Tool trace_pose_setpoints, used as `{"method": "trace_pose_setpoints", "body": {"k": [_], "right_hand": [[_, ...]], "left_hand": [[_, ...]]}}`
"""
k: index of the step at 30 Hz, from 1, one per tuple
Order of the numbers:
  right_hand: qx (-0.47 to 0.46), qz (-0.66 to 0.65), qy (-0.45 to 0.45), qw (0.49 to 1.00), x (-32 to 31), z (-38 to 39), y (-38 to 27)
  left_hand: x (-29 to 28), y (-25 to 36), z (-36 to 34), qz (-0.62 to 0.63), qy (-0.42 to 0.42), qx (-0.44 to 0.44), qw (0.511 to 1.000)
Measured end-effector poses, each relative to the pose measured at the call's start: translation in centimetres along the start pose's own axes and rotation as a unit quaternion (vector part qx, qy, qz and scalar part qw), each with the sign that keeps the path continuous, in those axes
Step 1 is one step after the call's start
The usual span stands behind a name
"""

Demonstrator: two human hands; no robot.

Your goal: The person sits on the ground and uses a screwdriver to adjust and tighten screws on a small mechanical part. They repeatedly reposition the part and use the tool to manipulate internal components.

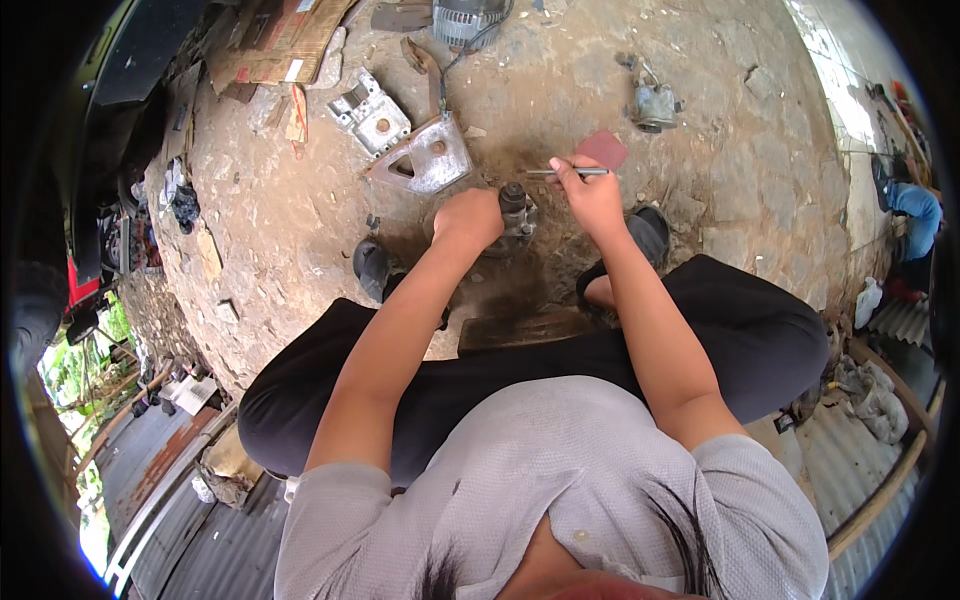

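My right hand pinches a thin metal rod between thumb and fingers, its narrow end pointing left. Right behind those fingers shows a reddish-brown piece of sandpaper; whether the hand grips it too, I cannot tell. Close beside a small metal machine part with a dark round top, my left hand is closed in a fist, and what its fingers hold is hidden. That part stands on the ground between my feet. Just beyond the left hand lies a silvery metal plate with a triangular hole.
A cast metal housing lies beyond the plate. Another metal part sits at the far right, and a grey finned motor-like unit at the far edge. Cardboard lies far left. A wooden block is between my legs.
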State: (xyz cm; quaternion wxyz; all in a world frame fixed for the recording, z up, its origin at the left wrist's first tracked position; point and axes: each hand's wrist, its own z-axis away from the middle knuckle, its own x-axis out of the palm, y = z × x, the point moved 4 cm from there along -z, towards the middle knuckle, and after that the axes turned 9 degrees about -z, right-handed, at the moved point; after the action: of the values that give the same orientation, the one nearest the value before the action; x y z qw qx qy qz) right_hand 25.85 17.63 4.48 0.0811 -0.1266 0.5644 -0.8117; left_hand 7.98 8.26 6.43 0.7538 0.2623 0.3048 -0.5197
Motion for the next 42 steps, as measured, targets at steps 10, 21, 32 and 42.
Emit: {"method": "trace_pose_setpoints", "body": {"k": [10, 21, 32, 42], "right_hand": [[0.035, 0.045, -0.034, 0.998, 0.1, -0.6, 1.9], [0.127, -0.068, -0.002, 0.990, -1.2, -1.6, 2.3], [0.057, -0.227, 0.063, 0.970, -0.7, -2.1, -2.8], [0.053, -0.274, 0.078, 0.957, -0.5, -2.2, -3.7]], "left_hand": [[0.0, -0.2, 0.0, 0.040, -0.003, 0.004, 0.999], [9.5, -2.4, -0.3, 0.143, -0.239, 0.081, 0.957], [2.5, 2.1, -0.4, -0.230, -0.145, 0.118, 0.955], [-5.1, 5.1, -2.2, -0.512, -0.136, 0.268, 0.805]]}}
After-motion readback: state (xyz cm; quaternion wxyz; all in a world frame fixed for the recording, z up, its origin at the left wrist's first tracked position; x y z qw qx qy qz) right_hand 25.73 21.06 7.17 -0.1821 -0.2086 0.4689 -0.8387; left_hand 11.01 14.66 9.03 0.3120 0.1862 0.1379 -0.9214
